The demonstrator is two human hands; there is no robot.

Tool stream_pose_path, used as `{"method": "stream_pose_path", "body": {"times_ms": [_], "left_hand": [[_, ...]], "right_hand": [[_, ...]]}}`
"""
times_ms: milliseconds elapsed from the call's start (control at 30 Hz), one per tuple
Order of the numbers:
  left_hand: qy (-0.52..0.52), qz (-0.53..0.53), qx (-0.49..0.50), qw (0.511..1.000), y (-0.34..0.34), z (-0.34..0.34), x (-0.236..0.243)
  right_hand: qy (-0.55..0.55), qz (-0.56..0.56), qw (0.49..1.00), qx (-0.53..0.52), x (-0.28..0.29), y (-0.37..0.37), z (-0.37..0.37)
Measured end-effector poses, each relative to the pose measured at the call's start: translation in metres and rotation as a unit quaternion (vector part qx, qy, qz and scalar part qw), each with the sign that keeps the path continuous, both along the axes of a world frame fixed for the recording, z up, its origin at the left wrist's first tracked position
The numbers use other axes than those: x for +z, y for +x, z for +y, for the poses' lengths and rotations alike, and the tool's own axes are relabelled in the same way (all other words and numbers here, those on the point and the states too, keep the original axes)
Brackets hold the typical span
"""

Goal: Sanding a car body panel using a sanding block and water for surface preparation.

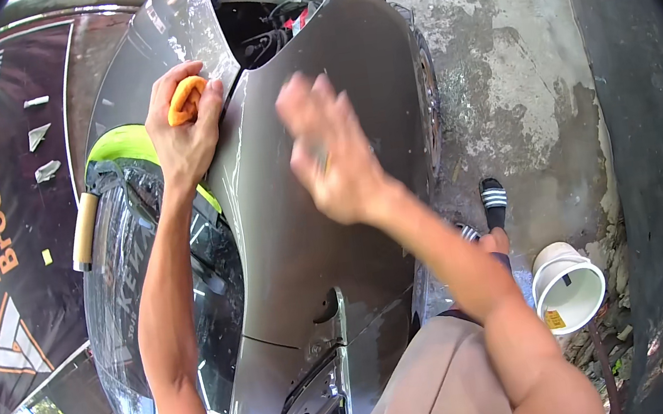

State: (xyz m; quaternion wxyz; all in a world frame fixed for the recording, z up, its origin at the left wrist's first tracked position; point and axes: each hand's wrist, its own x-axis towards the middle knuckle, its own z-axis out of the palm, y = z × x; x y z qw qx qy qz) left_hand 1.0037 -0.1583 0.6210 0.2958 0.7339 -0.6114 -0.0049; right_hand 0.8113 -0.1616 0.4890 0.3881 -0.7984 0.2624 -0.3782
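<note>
- the left hand (184,134) is pinching a folded orange cloth (187,99) between thumb and fingers; the cloth is sitting above the seam where the hood (132,76) is meeting the grey-brown panel (302,240). whether it is touching the paint, i cannot tell.
- the right hand (329,144) is showing blurred over the same panel, fingers loosely spread and holding nothing that i can make out; whether the palm is touching the surface, i cannot tell.
- grit caught in the folds of the cloth could be leaving fine scratches, if the left hand is pressing hard.
- a loose pinch could be letting the cloth slip into the open bay (274,26) at the front, where dark parts are showing just ahead of the hand.
- a corner of the cloth could be snagging along the seam, since the edges are lying close beneath it.
- bare fingers could be smearing the panel, if the right palm is carrying dirt or moisture.
- the ground (536,46) is looking patchy and perhaps damp, so the sandal (494,195) could be sliding and tipping the body's weight onto the panel.
- the white bucket (544,273) is standing near the feet, so a careless backward step could be knocking it over.
</note>
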Motion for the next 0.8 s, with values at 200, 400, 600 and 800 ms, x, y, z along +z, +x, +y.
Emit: {"method": "stream_pose_path", "body": {"times_ms": [200, 400, 600, 800], "left_hand": [[0.008, 0.01, 0.013, 1.0, 0.002, 0.002, -0.007], [0.012, -0.05, 0.007, 0.999, 0.002, -0.014, -0.008], [-0.019, -0.028, 0.007, 0.999, -0.02, -0.018, -0.003], [-0.028, 0.047, -0.039, 0.998, -0.018, -0.016, -0.009]], "right_hand": [[0.059, -0.065, 0.996, -0.023, 0.029, 0.018, 0.005], [0.148, -0.038, 0.985, -0.079, 0.005, 0.006, 0.009], [0.116, 0.0, 0.993, -0.032, 0.019, -0.039, 0.1], [0.046, -0.034, 0.997, 0.06, 0.06, -0.057, 0.192]]}}
